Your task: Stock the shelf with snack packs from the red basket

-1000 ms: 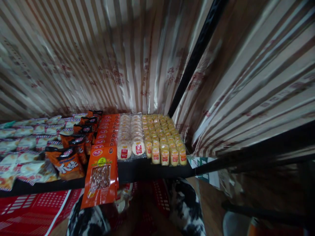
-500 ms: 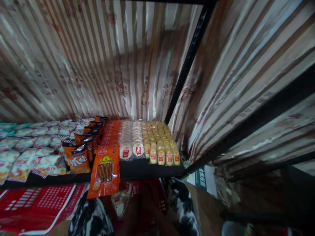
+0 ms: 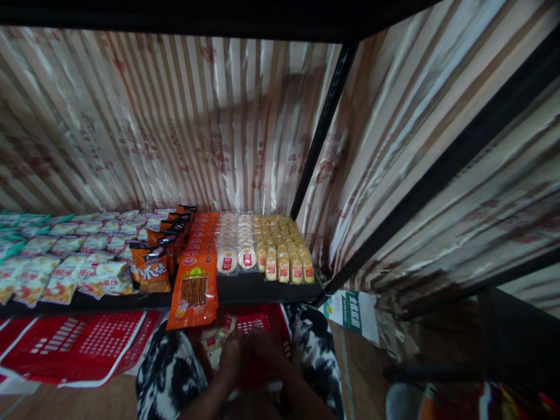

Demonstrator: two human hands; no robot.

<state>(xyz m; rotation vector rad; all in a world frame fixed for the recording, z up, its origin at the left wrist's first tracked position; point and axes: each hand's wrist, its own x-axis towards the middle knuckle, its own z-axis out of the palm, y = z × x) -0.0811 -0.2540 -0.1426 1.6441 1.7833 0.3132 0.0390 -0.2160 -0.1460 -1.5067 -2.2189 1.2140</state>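
Pale packets (image 3: 213, 339) in red basket (image 3: 276, 322), beside left hand (image 3: 234, 349).

Pale curtain cloth (image 3: 210, 128) with brown stripes and reddish print hangs in folds across the far side and down the right. A black rack (image 3: 266, 290) stands against it, one post (image 3: 322, 131) at the far right corner. Brownish floor tiles (image 3: 365, 370) lie near right in dim light.

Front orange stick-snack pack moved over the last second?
No. Against the black shelf, the front orange stick-snack pack sits as before, overhanging the front edge, just left of the round white snack packs.
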